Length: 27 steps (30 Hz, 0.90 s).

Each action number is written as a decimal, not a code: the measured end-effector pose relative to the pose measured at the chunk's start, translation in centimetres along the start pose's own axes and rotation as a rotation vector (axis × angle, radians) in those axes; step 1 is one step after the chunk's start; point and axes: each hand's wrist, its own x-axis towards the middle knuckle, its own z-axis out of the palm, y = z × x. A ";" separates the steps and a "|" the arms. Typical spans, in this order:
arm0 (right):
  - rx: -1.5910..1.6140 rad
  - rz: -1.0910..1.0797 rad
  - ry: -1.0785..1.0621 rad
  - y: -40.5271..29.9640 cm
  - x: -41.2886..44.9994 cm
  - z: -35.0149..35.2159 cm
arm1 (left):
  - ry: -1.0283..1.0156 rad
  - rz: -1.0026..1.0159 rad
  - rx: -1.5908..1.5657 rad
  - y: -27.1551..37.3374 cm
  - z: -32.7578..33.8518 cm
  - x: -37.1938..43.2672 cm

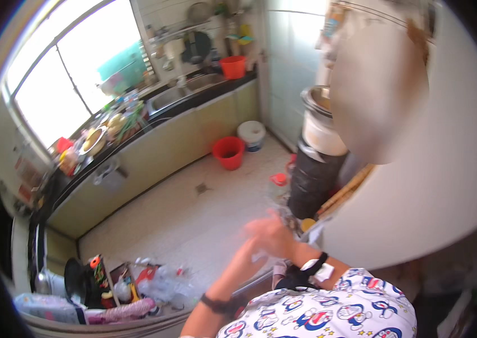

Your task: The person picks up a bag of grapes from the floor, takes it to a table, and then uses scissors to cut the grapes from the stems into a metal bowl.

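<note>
My left hand [250, 250] and my right hand [278, 234] are close together in front of my torso, blurred by motion. They seem to touch or overlap, and the finger positions are unclear. I make out no object between them. Both wrists wear a dark band. Beneath them are the kitchen's pale floor [158, 224] and, nearer my body, the dark edge of a doorway. To the right of my hands, a clear container with a red cap [279, 181] stands by a tall black bin [314, 181].
A red bucket [228, 154] and a white bucket [251, 136] stand near the cabinets. The counter holds a double sink [166, 101], vegetables and a bowl [94, 141]. Plastic bags [166, 287] and a black pan [78, 281] lie lower left. A pale wall [441, 177] rises right.
</note>
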 end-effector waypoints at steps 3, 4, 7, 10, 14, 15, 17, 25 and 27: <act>-0.186 0.070 0.100 3.7 1.4 -3.8 | 0.034 0.125 0.049 2.0 -1.7 5.0; -0.246 0.121 0.184 4.7 1.9 -4.8 | 0.000 0.140 0.035 2.3 -1.9 6.1; -0.207 0.216 0.406 8.1 4.5 -8.7 | 0.023 0.101 -0.010 0.8 -2.3 9.4; -0.172 0.436 0.595 14.0 5.2 -12.0 | 0.003 0.102 0.040 0.3 -2.0 15.5; -0.385 0.568 0.746 21.0 3.9 -15.1 | -0.029 0.109 0.007 -0.7 -0.3 24.9; -0.423 0.603 0.775 22.2 3.3 -16.3 | -0.081 0.079 -0.011 -0.8 0.4 27.8; -0.436 0.711 0.835 23.7 3.2 -18.3 | -0.149 0.060 -0.027 -1.6 0.7 33.7; -0.609 1.060 0.830 30.4 5.2 -22.3 | -0.118 -0.245 -0.404 -6.3 2.8 52.3; -0.592 1.174 0.773 31.5 3.9 -24.4 | -0.293 -0.458 -0.483 -3.7 3.6 54.4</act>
